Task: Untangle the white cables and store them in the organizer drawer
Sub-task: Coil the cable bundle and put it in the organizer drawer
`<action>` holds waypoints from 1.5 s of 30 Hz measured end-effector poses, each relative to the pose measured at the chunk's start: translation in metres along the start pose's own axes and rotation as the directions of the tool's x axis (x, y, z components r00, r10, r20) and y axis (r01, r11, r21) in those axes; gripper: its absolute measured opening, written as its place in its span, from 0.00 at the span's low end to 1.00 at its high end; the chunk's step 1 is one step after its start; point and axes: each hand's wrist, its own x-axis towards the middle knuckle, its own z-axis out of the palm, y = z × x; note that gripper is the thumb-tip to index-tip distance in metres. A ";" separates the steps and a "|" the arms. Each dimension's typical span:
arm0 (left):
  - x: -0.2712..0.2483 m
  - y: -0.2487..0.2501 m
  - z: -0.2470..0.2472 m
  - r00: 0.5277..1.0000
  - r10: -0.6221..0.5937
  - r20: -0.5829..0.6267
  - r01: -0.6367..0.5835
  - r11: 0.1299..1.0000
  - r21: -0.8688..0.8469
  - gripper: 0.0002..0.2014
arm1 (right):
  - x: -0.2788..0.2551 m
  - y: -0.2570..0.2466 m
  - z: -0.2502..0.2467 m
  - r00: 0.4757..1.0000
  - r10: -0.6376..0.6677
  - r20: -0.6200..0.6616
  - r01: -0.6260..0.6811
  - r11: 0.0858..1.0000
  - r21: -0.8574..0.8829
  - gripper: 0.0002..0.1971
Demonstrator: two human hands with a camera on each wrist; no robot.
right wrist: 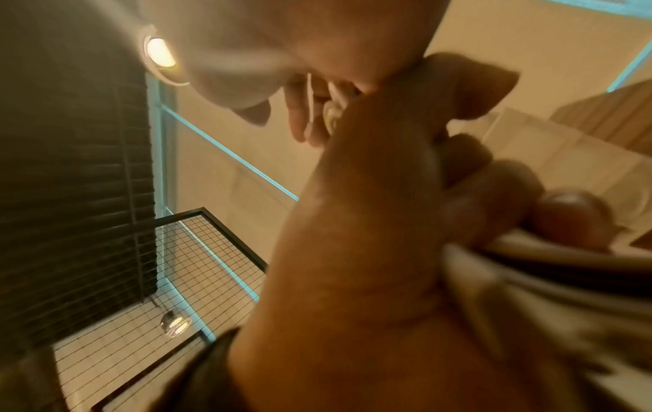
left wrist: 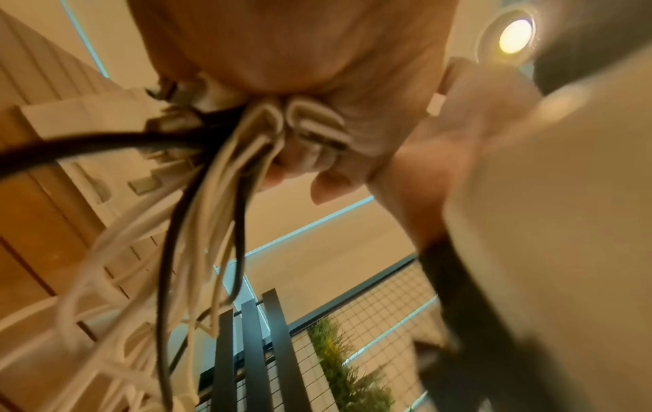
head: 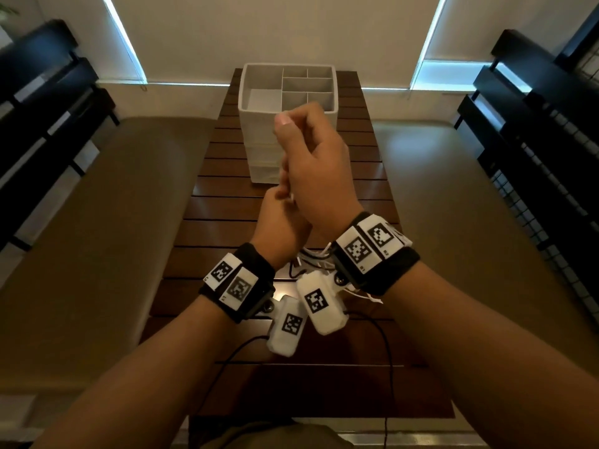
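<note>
Above the desk (head: 207, 202), your left hand (head: 278, 228) clenched the white cables (left wrist: 226, 172) bunched while your right hand (head: 317, 166) pinched one strand, presumably to draw it free before the organizer drawer (head: 256, 102)

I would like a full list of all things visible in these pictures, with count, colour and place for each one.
organizer: one, white, divided into compartments, on the far part of the table
white cables: a bundle, count unclear, gripped by the left hand, hanging down
black cable: at least one, mixed into that bundle
table: one, dark brown slats, centre
benches: two, tan, either side of the table
ceiling lamp: one, lit
left hand: grips the bundle
right hand: above the left, fingers curled; its hold is unclear
</note>
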 end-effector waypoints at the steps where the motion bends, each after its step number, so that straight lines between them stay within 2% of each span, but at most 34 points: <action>1: 0.001 0.002 -0.002 0.999 -0.034 -0.024 0.032 0.996 -0.088 0.17 | -0.003 0.002 -0.003 1.000 -0.015 0.024 0.015 0.999 -0.037 0.10; 3: 0.003 0.001 -0.009 0.995 -0.071 -0.069 0.049 0.957 -0.284 0.08 | -0.013 0.015 -0.012 0.989 0.063 0.134 -0.054 0.996 -0.069 0.13; 4: 0.003 0.002 -0.013 0.991 -0.109 -0.078 0.075 0.934 -0.348 0.07 | -0.020 0.025 -0.017 0.964 0.140 0.226 -0.129 0.990 -0.064 0.16; 5: 0.003 0.002 -0.017 0.989 -0.129 -0.076 0.091 0.920 -0.380 0.06 | -0.029 0.036 -0.021 0.920 0.218 0.327 -0.206 0.976 -0.071 0.19; 7: 0.004 0.002 -0.025 0.984 -0.157 -0.089 0.108 0.907 -0.407 0.14 | -0.046 0.054 -0.026 0.829 0.313 0.463 -0.280 0.950 -0.141 0.22; 10: 0.009 -0.003 -0.032 0.987 -0.157 -0.019 0.129 0.866 -0.482 0.23 | -0.057 0.063 -0.030 0.756 0.379 0.534 -0.270 0.924 -0.272 0.22; 12: 0.008 -0.006 -0.036 0.986 -0.166 0.010 0.146 0.838 -0.526 0.21 | -0.058 0.064 -0.032 0.715 0.396 0.576 -0.263 0.916 -0.302 0.19; 14: 0.007 -0.006 -0.039 0.984 -0.179 0.024 0.161 0.811 -0.562 0.18 | -0.057 0.065 -0.037 0.648 0.421 0.635 -0.247 0.905 -0.347 0.19; 16: 0.008 -0.003 -0.043 0.982 -0.190 0.012 0.161 0.798 -0.580 0.22 | -0.061 0.069 -0.041 0.592 0.428 0.683 -0.154 0.892 -0.425 0.15; 17: 0.009 -0.001 -0.046 0.982 -0.189 0.004 0.154 0.791 -0.593 0.25 | -0.064 0.072 -0.045 0.594 0.423 0.684 -0.101 0.883 -0.458 0.11; 19: 0.011 0.007 -0.054 0.988 -0.155 0.014 0.130 0.776 -0.617 0.28 | -0.072 0.083 -0.052 0.654 0.413 0.634 -0.070 0.867 -0.494 0.07; 20: 0.012 0.010 -0.059 0.989 -0.144 0.021 0.125 0.767 -0.630 0.29 | -0.075 0.086 -0.055 0.681 0.416 0.602 -0.095 0.866 -0.491 0.09; 22: 0.014 0.014 -0.068 0.988 -0.148 0.039 0.140 0.773 -0.619 0.31 | -0.074 0.088 -0.055 0.695 0.434 0.573 -0.128 0.859 -0.496 0.13; 24: 0.017 0.017 -0.076 0.985 -0.170 0.032 0.161 0.833 -0.529 0.29 | -0.065 0.081 -0.051 0.693 0.437 0.574 -0.053 0.825 -0.563 0.14; 26: 0.020 0.019 -0.082 0.985 -0.172 -0.012 0.153 0.907 -0.392 0.25 | -0.049 0.067 -0.047 0.675 0.433 0.598 0.088 0.757 -0.648 0.11; 28: 0.021 0.020 -0.086 0.986 -0.158 -0.050 0.139 0.953 -0.270 0.24 | -0.031 0.050 -0.046 0.680 0.422 0.600 0.188 0.690 -0.699 0.11; 30: 0.020 0.018 -0.082 0.986 -0.145 -0.078 0.130 0.976 -0.173 0.25 | -0.016 0.033 -0.045 0.688 0.415 0.596 0.262 0.624 -0.736 0.15; 32: 0.017 0.013 -0.074 0.986 -0.136 -0.099 0.128 0.988 -0.083 0.25 | -0.007 0.016 -0.041 0.665 0.407 0.626 0.361 0.559 -0.746 0.17; 36: 0.014 0.009 -0.059 0.990 -0.126 -0.057 0.127 0.992 0.018 0.22 | -0.004 -0.002 -0.028 0.615 0.410 0.674 0.538 0.407 -0.738 0.13; 38: 0.012 0.011 -0.052 0.992 -0.125 -0.029 0.125 0.992 0.011 0.19 | -0.001 -0.003 -0.024 0.623 0.395 0.675 0.563 0.371 -0.738 0.13; 41: 0.010 0.011 -0.046 0.992 -0.123 -0.011 0.122 0.992 -0.033 0.21 | 0.004 -0.001 -0.020 0.642 0.372 0.670 0.560 0.370 -0.741 0.15; 45: 0.008 0.009 -0.045 0.990 -0.139 0.024 0.140 0.989 -0.040 0.29 | 0.002 -0.003 -0.020 0.698 0.339 0.630 0.537 0.334 -0.775 0.11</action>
